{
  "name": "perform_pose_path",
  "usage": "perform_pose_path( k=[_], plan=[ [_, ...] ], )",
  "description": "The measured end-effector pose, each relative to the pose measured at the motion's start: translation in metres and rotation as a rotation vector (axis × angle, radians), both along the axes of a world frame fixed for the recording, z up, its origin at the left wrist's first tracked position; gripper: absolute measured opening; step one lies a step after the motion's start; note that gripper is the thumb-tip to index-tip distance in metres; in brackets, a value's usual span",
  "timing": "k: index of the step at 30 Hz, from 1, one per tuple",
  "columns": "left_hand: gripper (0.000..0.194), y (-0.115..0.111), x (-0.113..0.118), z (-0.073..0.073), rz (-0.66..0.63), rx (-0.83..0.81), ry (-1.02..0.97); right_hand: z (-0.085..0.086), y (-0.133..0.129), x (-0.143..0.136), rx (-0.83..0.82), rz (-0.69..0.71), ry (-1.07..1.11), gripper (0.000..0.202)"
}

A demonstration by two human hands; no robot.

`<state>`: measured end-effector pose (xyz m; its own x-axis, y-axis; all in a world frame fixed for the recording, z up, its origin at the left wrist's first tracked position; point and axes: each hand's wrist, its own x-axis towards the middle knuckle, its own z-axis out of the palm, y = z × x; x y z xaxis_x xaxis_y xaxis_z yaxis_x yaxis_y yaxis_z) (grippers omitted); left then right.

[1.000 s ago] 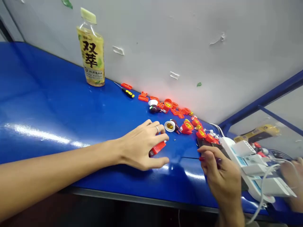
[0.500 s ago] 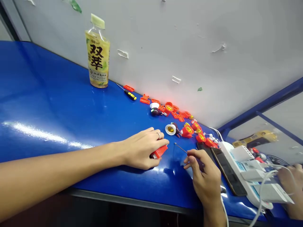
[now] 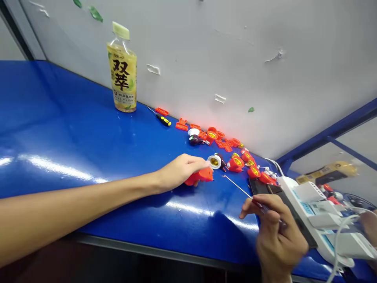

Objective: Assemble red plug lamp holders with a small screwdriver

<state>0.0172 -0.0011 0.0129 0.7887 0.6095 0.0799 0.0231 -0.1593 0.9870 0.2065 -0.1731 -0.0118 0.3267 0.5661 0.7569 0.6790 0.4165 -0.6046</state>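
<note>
My left hand point(image 3: 181, 173) is closed around a red plastic housing point(image 3: 204, 175), raised a little above the blue table; the fingers hide part of it. In my right hand point(image 3: 279, 234) is a screwdriver with a thin metal shaft point(image 3: 239, 188), its handle mostly covered by my fingers. The screwdriver tip points up and left toward the housing, apart from it. Just beyond my left fingertips lies a white-rimmed lamp socket point(image 3: 214, 161) with a gold-coloured inside.
Along the wall lie several red lamp sockets point(image 3: 235, 164), red clip pieces point(image 3: 182, 125), and a black-and-yellow screwdriver point(image 3: 163, 120). A drink bottle point(image 3: 123, 80) stands at the back left. At right is a white power strip point(image 3: 309, 216) with chargers and cables, beside another person's blurred hand point(image 3: 369, 224).
My left hand has risen and turned, showing more of the red housing. My right hand has drawn back toward the lower right with the screwdriver, farther from the housing.
</note>
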Motion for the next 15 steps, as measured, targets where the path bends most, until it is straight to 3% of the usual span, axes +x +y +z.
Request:
perform_pose_path(
  k=[3,6,11,15],
  plan=[
    [0.051,-0.001,0.0,-0.001,-0.08,-0.196,-0.095,0.007,0.004,-0.014,0.185,0.054,0.069,0.031],
    [0.054,-0.003,0.0,-0.002,-0.075,-0.299,-0.144,0.012,0.01,-0.027,0.229,0.085,0.074,0.033],
    [0.052,-0.004,0.0,-0.004,-0.113,-0.318,-0.165,0.009,0.015,-0.034,0.175,0.136,0.057,0.03],
    [0.051,-0.004,0.0,-0.004,-0.117,-0.331,-0.172,0.008,0.014,-0.032,0.196,0.092,0.033,0.03]
  ],
)
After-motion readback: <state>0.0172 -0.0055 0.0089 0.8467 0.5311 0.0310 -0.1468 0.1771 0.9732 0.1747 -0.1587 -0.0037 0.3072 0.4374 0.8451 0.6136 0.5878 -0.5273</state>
